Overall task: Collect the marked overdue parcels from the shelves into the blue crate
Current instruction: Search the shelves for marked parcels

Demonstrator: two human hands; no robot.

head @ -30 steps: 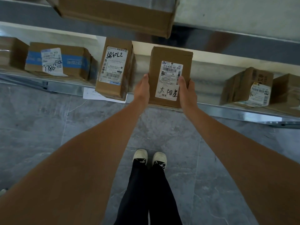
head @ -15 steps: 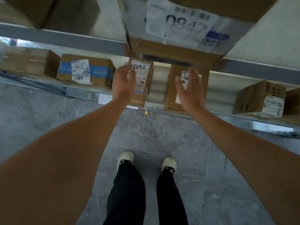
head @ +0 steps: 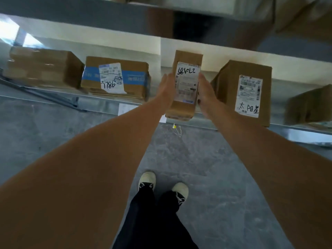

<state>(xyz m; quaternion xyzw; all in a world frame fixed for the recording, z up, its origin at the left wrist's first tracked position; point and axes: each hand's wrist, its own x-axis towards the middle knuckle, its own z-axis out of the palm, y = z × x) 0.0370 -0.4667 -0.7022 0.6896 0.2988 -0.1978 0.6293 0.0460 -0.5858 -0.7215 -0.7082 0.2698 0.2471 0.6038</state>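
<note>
Change: half a second ago I had both hands raised in front of the two middle boxes; now my left hand (head: 166, 90) and right hand (head: 206, 95) flank the narrow parcel (head: 185, 87) alone, and the box on the upper shelf that filled the top of the view has slid mostly out of sight.
Left hand: fingers straight, palm flat against the parcel's left side.
Right hand: fingers fairly straight along the right side, thumb near the lower label edge; I cannot tell how firmly it presses.
Parcel: tall brown carton standing on end on the lower shelf (head: 45, 90), white label facing me with handwritten digits upside down across its top, blurred print below.
Neighbours: the blue-banded box (head: 131, 78) marked 7786 sits to the left, apart; the handwritten-label box (head: 249, 90) stands just right of my right hand.
Edges: the parcel's base overhangs the shelf's front lip.
Open room: grey floor (head: 215, 168) lies below, my shoes (head: 162, 184) well back from the shelf.
</note>
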